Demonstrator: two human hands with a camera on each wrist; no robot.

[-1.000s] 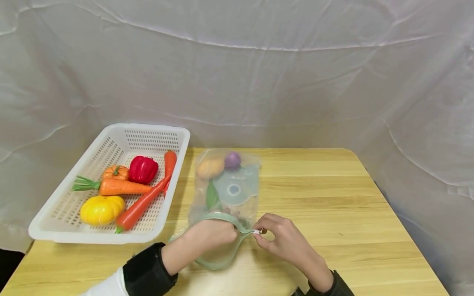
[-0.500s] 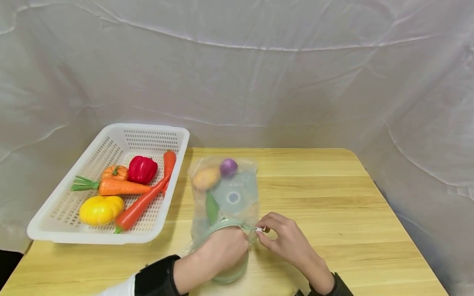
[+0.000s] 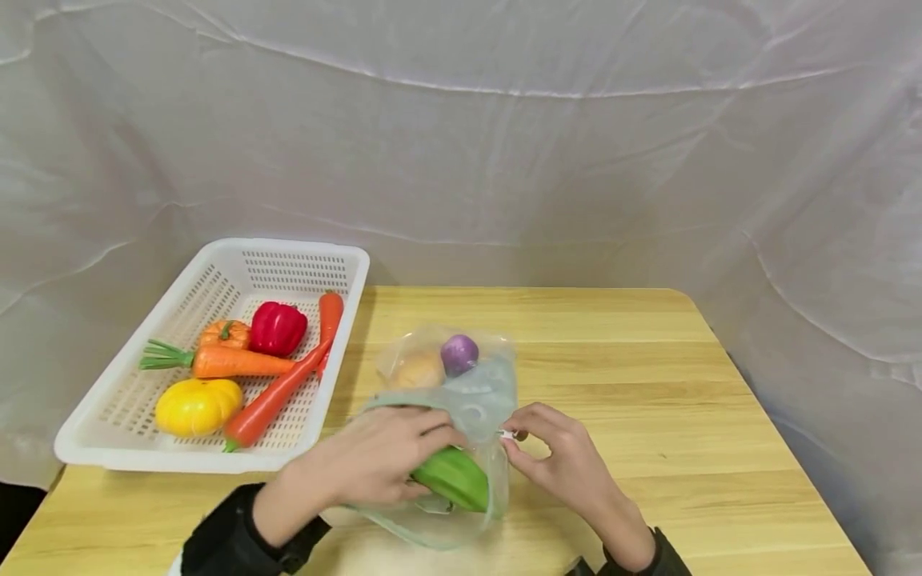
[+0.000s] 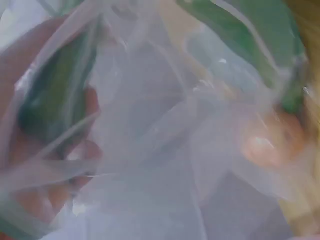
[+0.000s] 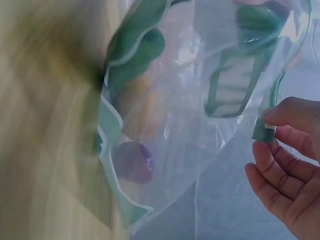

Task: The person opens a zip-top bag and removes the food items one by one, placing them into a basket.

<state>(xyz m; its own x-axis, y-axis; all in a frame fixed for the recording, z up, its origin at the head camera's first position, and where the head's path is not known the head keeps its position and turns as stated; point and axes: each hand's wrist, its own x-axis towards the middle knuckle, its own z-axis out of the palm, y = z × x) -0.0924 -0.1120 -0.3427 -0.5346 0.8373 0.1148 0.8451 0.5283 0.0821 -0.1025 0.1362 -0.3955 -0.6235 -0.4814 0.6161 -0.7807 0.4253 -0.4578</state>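
- Wooden table (image 3: 648, 376) carries everything; the bag lies near its front edge, about the middle.
- White plastic basket (image 3: 216, 264) stands to the left of the bag, holding a red pepper (image 3: 278, 328), two carrots (image 3: 238, 364), a yellow pumpkin (image 3: 196, 406) and a small orange one.
- Clear zip bag (image 3: 475, 392) with a pale green rim lies just right of the basket; a purple onion (image 3: 458, 354) and a potato (image 3: 418, 370) sit at its far end. A pale printed figure shows on it; no writing can be read.
- Left hand (image 3: 374, 460), forearm angled in from the lower left, has its fingers curled round a green vegetable (image 3: 455, 478) at the bag's mouth.
- Right hand (image 3: 551, 452), wrist bent inward, pinches the bag's white zip slider (image 3: 507, 435) between thumb and fingertips at the bag's right edge.
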